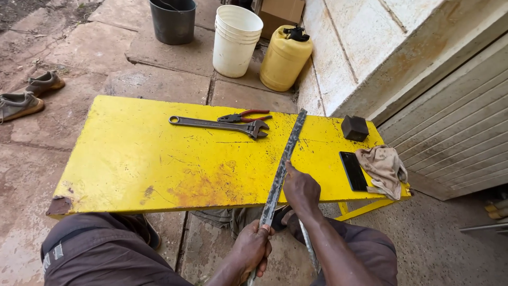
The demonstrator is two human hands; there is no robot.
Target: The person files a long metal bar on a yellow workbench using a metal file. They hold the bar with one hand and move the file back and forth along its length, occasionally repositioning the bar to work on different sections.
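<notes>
Head view: your left hand [253, 248] grips the near end of the long metal blade [283, 161] at lower centre, while your right hand [300, 189] presses closed on its middle. The blade lies diagonally across the yellow table [132, 159]. Upper centre holds a wrench [219, 125] and pliers [243, 116]; a phone [353, 170] and rag [383, 165] lie right.

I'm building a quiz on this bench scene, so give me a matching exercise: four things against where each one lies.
1. adjustable wrench
2. black block
3. rag
4. long blade

a. draped over the right end of the yellow bench
b. beside the red-handled pliers
c. held across the bench by both hands
d. far right, near the wall

Pairs: 1-b, 2-d, 3-a, 4-c
</notes>
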